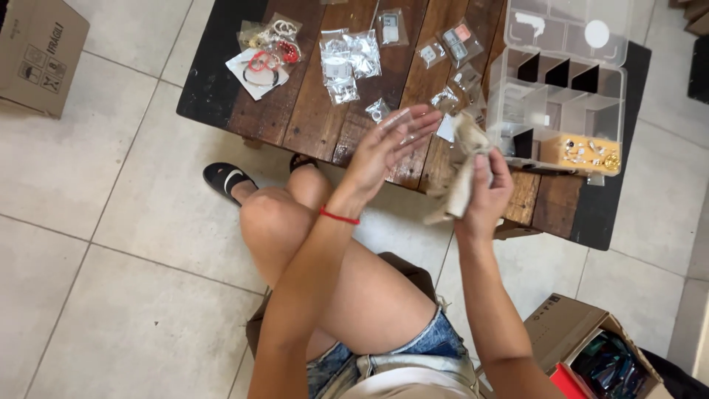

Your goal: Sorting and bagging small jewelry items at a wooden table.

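- Beige cloth pouch [459,181] hangs bunched in the right hand [487,193], whose fingers are clamped round its neck, above the desk's near edge.
- Left hand [385,148], at 9 o'clock of the pouch, has fingers spread apart with a small clear bag [399,122] against them, seemingly to keep it flat.
- Clear compartment organiser [561,96] stands open at 1 o'clock on the wooden desk [310,111], within reach.
- Bagged jewellery [343,63] lies spread at 11 o'clock.
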